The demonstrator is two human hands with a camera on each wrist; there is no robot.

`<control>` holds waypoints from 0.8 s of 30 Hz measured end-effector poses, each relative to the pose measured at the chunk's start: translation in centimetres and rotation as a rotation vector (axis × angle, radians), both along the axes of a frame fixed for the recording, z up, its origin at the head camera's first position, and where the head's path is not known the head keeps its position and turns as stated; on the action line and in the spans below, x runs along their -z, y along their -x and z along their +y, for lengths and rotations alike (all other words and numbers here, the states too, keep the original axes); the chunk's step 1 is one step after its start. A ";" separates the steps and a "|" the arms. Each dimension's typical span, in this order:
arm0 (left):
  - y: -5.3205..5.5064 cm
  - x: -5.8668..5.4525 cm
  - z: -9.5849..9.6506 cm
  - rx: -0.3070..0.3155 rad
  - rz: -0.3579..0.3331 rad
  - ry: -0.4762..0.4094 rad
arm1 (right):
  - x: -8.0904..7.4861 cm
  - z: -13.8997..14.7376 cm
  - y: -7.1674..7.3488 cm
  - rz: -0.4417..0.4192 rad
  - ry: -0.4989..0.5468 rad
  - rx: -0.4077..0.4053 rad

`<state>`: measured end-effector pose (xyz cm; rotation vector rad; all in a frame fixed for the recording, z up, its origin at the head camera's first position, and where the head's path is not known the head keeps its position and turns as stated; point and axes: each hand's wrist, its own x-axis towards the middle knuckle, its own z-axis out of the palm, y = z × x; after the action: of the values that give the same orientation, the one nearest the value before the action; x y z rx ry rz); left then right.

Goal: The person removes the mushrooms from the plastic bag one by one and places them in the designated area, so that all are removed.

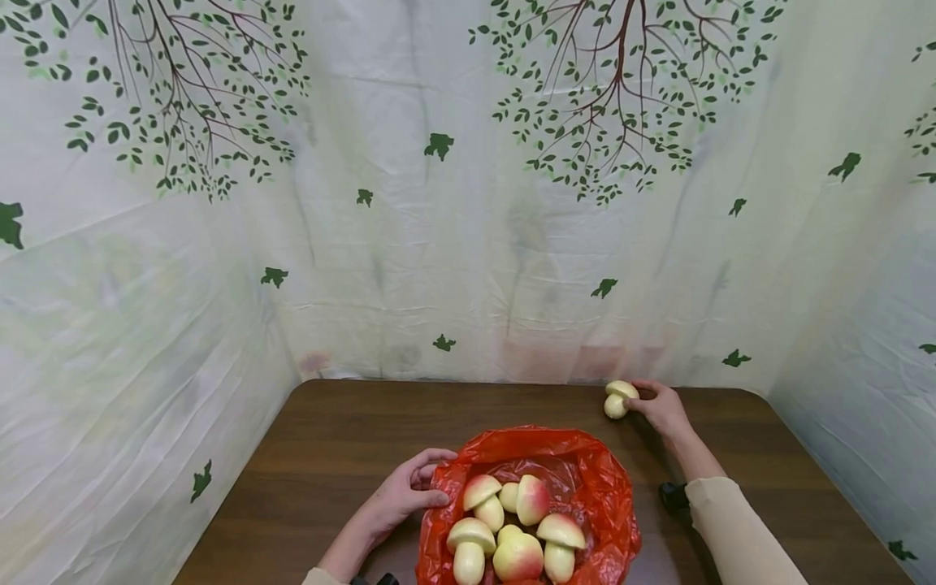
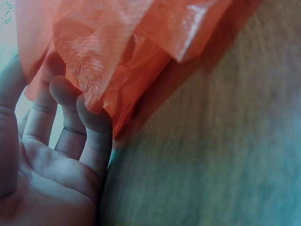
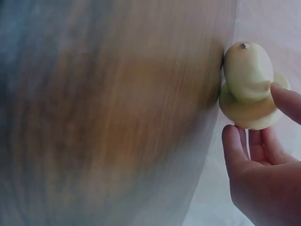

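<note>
My right hand [image 1: 660, 410] pinches a pale cream, smooth toy mushroom [image 1: 620, 400] between thumb and fingers at the far right of the table. In the right wrist view, the mushroom [image 3: 249, 73] lies against the tabletop, its stem end showing and its cap beside the fingertips. With thumb and fingers, my left hand [image 1: 405, 490] grips the left rim of a red plastic bag [image 1: 617, 496], whose mouth is spread wide. Inside sit several toy mushrooms [image 1: 559, 532], some with pink-blushed caps. The left wrist view has the bag's loose edge [image 2: 103, 52] draping over the curled fingers.
The dark brown wooden table [image 1: 380, 414] has rounded far corners. Behind it and at both sides hangs a pale curtain [image 1: 468, 244] printed with leaves and branches. Black wrist straps [image 1: 673, 496] show by the sleeves.
</note>
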<state>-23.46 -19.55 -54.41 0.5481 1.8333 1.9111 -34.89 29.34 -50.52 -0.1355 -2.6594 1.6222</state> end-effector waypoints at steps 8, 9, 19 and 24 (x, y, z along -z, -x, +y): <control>0.1 0.0 0.0 -0.010 0.003 0.017 | -0.1 0.0 -0.1 -0.007 0.006 -0.006; 0.1 0.0 0.0 -0.009 0.003 0.017 | 0.0 0.0 -0.1 -0.006 0.009 -0.006; 0.0 0.0 0.1 -0.012 0.006 0.015 | -1.2 0.2 -0.9 0.009 0.033 -0.015; -0.1 -0.1 0.1 -0.011 0.007 0.011 | -2.5 -0.2 -1.7 0.015 0.080 -0.039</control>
<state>-23.41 -19.48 -54.28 0.5421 1.8541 1.9076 -33.23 29.17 -48.00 -0.0730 -2.6029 1.7346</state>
